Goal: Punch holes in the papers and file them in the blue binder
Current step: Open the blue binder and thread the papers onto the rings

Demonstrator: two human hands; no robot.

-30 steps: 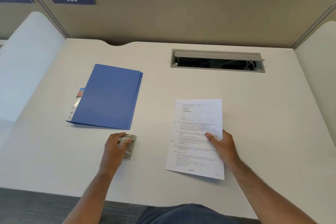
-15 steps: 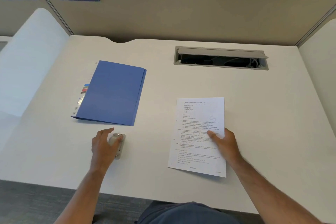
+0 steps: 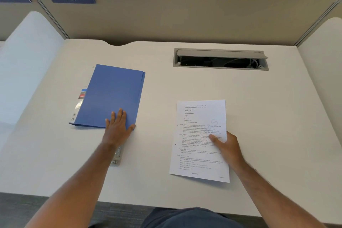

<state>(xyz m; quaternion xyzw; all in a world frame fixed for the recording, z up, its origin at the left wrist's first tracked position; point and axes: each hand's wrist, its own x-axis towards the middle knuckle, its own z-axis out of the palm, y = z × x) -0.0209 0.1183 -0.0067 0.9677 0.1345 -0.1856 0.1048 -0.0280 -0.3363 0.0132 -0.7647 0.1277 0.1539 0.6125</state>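
Pale beige laminate desk (image 3: 259, 116), beige cubicle partition (image 3: 185, 16) along the far edge at 12 o'clock. Closed flat blue binder (image 3: 111, 96) lies at 10 o'clock, coloured index tabs poking out its left side. Left hand (image 3: 118, 126) flat, fingers spread, palm on the binder's near right corner. Small grey metal hole punch (image 3: 117, 156) just nearer than that hand, at 8 o'clock, partly hidden by the forearm. Printed white paper sheets (image 3: 200, 140) at 3 o'clock, two punched holes along the left margin. Right hand (image 3: 226, 146) pinches the right edge, thumb on top. Open grey cable tray slot (image 3: 220, 59) at 1 o'clock.
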